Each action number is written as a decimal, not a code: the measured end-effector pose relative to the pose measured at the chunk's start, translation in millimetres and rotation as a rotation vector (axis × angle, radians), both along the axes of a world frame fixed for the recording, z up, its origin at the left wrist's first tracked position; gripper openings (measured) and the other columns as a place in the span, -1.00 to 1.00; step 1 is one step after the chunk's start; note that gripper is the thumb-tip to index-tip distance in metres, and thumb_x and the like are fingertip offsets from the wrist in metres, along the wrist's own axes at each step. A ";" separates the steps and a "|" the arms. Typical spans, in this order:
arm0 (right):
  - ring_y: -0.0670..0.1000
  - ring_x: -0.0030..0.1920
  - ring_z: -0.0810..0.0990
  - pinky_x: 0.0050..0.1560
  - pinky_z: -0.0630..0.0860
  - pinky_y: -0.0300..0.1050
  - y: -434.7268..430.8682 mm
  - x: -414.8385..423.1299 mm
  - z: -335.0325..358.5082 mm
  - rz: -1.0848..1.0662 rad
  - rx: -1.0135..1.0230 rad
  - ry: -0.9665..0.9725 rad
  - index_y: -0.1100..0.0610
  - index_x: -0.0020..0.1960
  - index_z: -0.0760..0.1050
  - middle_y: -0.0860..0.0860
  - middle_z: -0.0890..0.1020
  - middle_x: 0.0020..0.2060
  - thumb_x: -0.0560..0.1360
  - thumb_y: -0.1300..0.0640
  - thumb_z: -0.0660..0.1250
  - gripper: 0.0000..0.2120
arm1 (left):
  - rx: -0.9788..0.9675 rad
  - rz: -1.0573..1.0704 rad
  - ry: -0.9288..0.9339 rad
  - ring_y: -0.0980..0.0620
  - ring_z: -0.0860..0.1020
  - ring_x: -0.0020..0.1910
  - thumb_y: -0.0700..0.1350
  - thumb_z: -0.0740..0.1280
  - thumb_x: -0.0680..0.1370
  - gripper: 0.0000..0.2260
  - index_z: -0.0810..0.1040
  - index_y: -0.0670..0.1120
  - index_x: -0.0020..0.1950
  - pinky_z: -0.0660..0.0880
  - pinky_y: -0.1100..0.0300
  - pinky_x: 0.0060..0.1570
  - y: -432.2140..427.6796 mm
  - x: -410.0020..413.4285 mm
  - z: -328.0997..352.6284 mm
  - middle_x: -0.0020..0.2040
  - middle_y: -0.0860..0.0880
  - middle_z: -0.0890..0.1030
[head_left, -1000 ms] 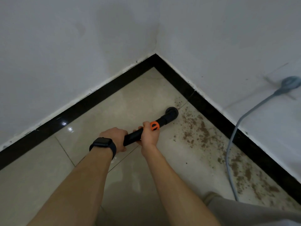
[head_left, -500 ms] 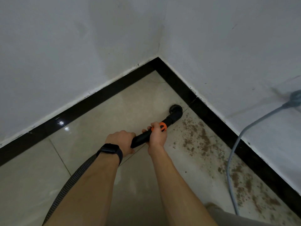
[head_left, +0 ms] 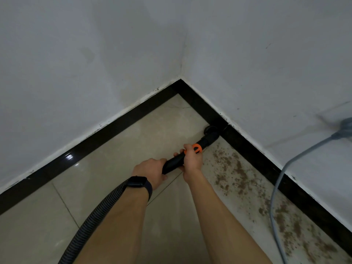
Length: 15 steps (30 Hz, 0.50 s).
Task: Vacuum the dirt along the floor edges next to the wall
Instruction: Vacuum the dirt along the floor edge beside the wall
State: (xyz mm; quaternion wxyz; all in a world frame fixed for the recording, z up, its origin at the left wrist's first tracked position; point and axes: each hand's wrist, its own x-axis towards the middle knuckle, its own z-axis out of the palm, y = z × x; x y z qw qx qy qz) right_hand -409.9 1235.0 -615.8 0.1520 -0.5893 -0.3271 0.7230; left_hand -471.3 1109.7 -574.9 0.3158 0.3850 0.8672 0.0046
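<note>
In the corner where two white walls (head_left: 95, 63) meet, a black skirting board (head_left: 114, 128) runs along the foot of each, bordering a pale glossy tiled floor (head_left: 118, 155). A person leans over it with both bare forearms reaching forward.

The left hand (head_left: 150, 171) is curled round the rear end of a black vacuum wand (head_left: 174, 163), and its wrist wears a dark smartwatch (head_left: 138, 182). The right hand (head_left: 191, 160) grips the wand further forward, fingers wrapped over it just behind an orange collar (head_left: 197, 148).

The wand slants forward and to the right, ending in a round black brush nozzle (head_left: 210, 131). The nozzle sits on the floor hard against the right-hand skirting, a little way out from the corner itself. From under the left forearm a ribbed black hose (head_left: 91, 220) curves down and off the lower edge of the view.

Brown crumbly dirt (head_left: 236, 168) lies in a scattered band along the floor edge beside the right-hand skirting, starting just on the near side of the nozzle and running to the lower right. A grey cable (head_left: 274, 197) crosses that band, rises over the skirting and runs up the wall to a blurred grey fitting (head_left: 345, 126) at the right edge.
</note>
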 end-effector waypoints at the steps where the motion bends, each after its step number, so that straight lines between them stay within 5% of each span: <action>1: 0.04 -0.34 0.67 -0.26 0.60 -0.08 0.9 -2.4 0.6 0.007 -0.002 0.004 0.17 0.05 0.44 0.07 0.59 -0.24 0.58 0.17 0.36 -0.88 | 0.009 0.016 -0.003 -0.09 0.59 0.06 0.05 0.31 0.59 -0.66 0.43 0.06 0.36 0.55 0.06 -0.04 -0.1 -1.2 -0.5 0.14 -0.07 0.59; 15: 0.05 -0.27 0.66 -0.21 0.61 -0.05 7.6 -43.7 3.5 0.171 -0.030 0.062 0.14 0.08 0.43 0.07 0.59 -0.19 0.59 0.15 0.36 -0.87 | 0.104 0.212 0.052 -0.05 0.59 -0.02 0.03 0.30 0.60 -0.70 0.44 0.04 0.32 0.53 0.12 -0.14 -9.8 -17.9 -4.4 0.07 -0.04 0.61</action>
